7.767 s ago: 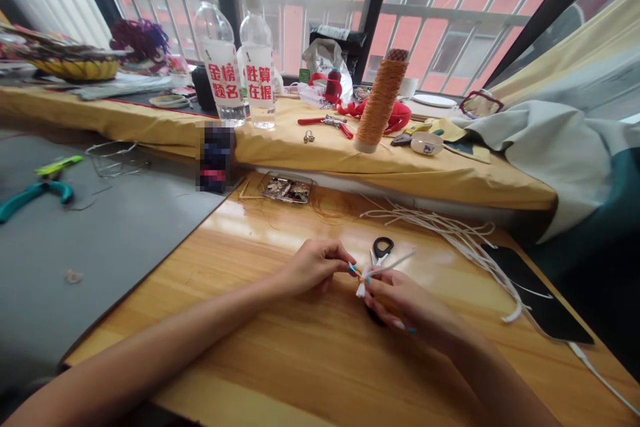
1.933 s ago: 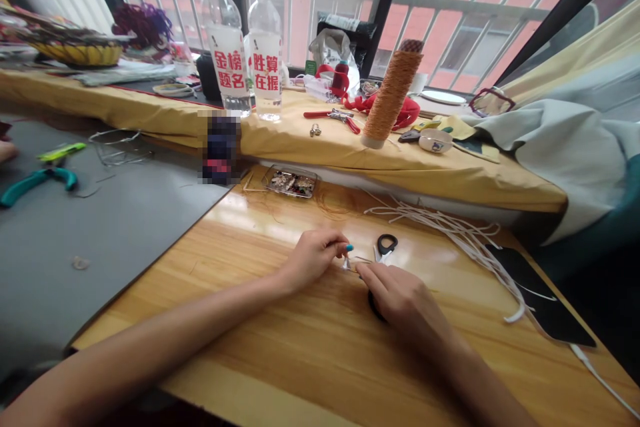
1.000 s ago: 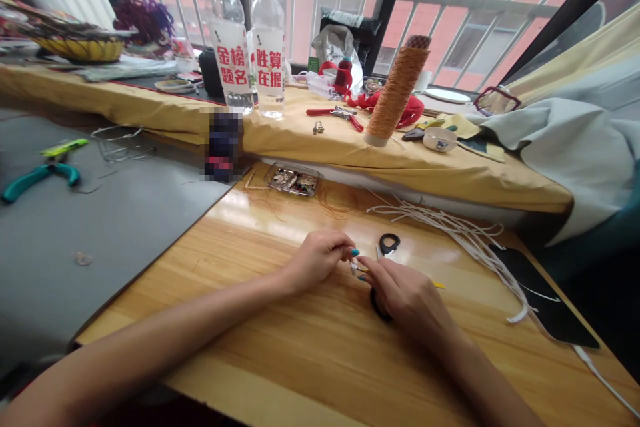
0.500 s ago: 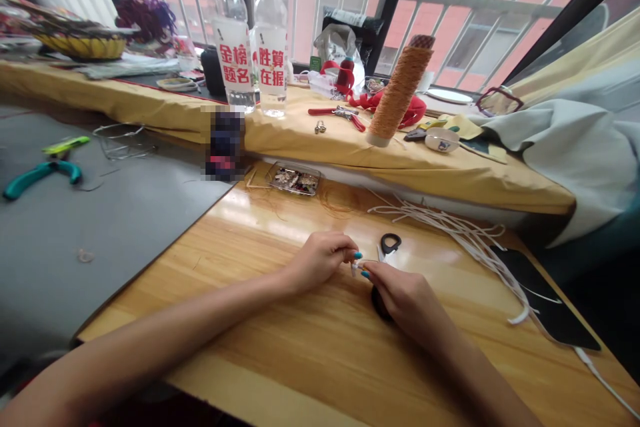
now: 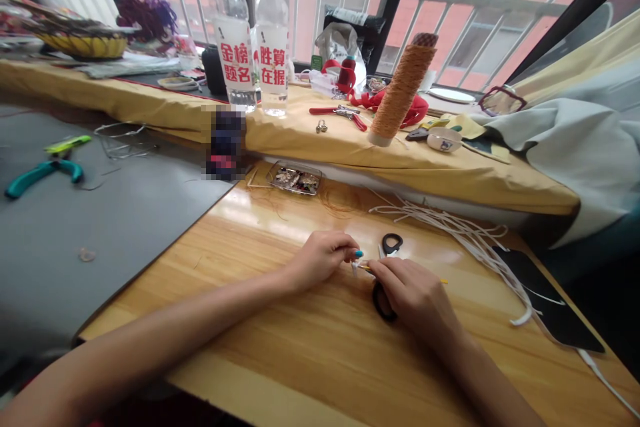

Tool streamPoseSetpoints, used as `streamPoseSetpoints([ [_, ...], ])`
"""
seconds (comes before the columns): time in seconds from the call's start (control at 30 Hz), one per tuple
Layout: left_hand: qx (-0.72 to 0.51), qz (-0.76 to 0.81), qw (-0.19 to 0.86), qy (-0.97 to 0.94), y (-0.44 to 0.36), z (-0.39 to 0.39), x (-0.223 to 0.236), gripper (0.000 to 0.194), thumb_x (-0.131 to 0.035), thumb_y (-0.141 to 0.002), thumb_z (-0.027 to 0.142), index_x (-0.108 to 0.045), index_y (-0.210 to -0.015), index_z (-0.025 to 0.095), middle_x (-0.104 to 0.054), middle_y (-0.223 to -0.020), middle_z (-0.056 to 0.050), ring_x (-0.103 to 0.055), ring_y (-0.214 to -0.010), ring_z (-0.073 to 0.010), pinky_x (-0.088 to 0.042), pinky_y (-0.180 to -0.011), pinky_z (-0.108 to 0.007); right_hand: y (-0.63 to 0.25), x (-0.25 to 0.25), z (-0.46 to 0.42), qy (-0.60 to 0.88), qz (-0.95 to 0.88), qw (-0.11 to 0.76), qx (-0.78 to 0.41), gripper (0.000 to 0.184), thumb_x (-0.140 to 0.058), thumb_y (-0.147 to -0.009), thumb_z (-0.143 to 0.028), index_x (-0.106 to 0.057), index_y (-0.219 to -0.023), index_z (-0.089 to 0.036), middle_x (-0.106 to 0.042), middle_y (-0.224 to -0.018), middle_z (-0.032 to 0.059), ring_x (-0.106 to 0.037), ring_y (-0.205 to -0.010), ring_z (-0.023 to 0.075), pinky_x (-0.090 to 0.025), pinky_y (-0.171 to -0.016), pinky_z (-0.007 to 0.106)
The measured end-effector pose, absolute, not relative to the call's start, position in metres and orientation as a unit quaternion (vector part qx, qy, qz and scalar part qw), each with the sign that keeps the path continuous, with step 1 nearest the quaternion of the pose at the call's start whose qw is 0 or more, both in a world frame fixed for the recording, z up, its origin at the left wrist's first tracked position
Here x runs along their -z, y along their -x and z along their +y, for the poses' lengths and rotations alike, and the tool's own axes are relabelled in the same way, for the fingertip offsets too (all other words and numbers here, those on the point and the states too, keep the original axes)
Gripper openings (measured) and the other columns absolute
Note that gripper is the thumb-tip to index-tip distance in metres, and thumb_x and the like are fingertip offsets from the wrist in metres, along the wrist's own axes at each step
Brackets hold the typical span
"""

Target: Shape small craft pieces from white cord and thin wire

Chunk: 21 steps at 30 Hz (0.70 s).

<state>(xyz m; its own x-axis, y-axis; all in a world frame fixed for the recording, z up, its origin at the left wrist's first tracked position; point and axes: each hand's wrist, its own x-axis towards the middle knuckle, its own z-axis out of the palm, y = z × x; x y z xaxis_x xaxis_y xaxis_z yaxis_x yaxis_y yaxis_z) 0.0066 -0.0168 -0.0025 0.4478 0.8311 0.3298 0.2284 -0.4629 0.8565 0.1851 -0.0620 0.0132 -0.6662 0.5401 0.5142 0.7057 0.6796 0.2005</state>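
My left hand [image 5: 327,255] pinches a small white piece of cord or yarn work [image 5: 355,267] between thumb and fingertips, just above the wooden table. Closed around a thin yellow crochet hook [image 5: 444,281], my right hand [image 5: 417,293] faces it from the right. The hook's front end meets the white piece; its exact tip is too small to make out. Its rear end sticks out past the right hand. Black-handled scissors [image 5: 392,244] lie beneath, partly covered by the right hand.
White cords [image 5: 450,227] and a black phone-like slab [image 5: 550,300] lie right on the table [image 5: 280,347]. A clear bead box [image 5: 296,179] stands at the back. The cloth-covered ledge [image 5: 320,137] bears two bottles [image 5: 274,53], red pliers [image 5: 340,113] and an orange yarn cone [image 5: 404,90].
My right hand has shifted slightly right and turned over the hook, so the yellow rear end now shows beyond it. The left hand keeps its pinch in nearly the same spot.
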Motion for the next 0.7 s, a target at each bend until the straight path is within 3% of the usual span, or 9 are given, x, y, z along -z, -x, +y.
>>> streamPoseSetpoints([
  [0.17, -0.398, 0.363, 0.388, -0.748, -0.007, -0.015, 0.003, 0.013, -0.050, -0.075, 0.019, -0.061, -0.068, 0.013, -0.058, -0.064, 0.000, -0.050, -0.062, -0.0087, -0.037, -0.060, -0.017, -0.181, -0.014, -0.065, 0.416, -0.863, 0.178, 0.226, 0.023, -0.037, -0.082, -0.013, -0.056, -0.096, -0.014, -0.056, -0.066, 0.0036, -0.046, -0.053, 0.0123, -0.031, -0.051, 0.024],
  [0.3, -0.396, 0.363, 0.397, -0.745, -0.007, -0.016, 0.002, 0.014, -0.051, -0.075, 0.020, -0.061, -0.069, 0.013, -0.058, -0.065, 0.000, -0.050, -0.063, -0.0087, -0.037, -0.060, -0.017, -0.183, -0.009, -0.064, 0.390, -0.872, 0.185, 0.230, 0.027, -0.040, -0.082, -0.014, -0.048, -0.107, -0.011, -0.057, -0.068, 0.0025, -0.047, -0.051, 0.0111, -0.032, -0.049, 0.023],
  [0.53, -0.400, 0.354, 0.402, -0.744, -0.006, -0.016, 0.003, 0.015, -0.050, -0.075, 0.021, -0.060, -0.067, 0.013, -0.056, -0.063, 0.001, -0.049, -0.062, -0.0082, -0.037, -0.060, -0.016, -0.191, -0.010, -0.062, 0.316, -0.894, 0.195, 0.250, 0.027, -0.036, -0.081, -0.007, -0.047, -0.104, -0.007, -0.062, -0.079, 0.0096, -0.054, -0.065, 0.0148, -0.040, -0.056, 0.023],
  [0.7, -0.402, 0.352, 0.394, -0.748, -0.007, -0.016, 0.003, 0.013, -0.051, -0.075, 0.019, -0.061, -0.068, 0.012, -0.058, -0.064, 0.000, -0.050, -0.062, -0.0081, -0.037, -0.060, -0.016, -0.190, -0.011, -0.063, 0.303, -0.896, 0.167, 0.279, 0.025, -0.034, -0.081, -0.005, -0.052, -0.100, -0.006, -0.063, -0.079, 0.0103, -0.056, -0.066, 0.0158, -0.040, -0.060, 0.025],
])
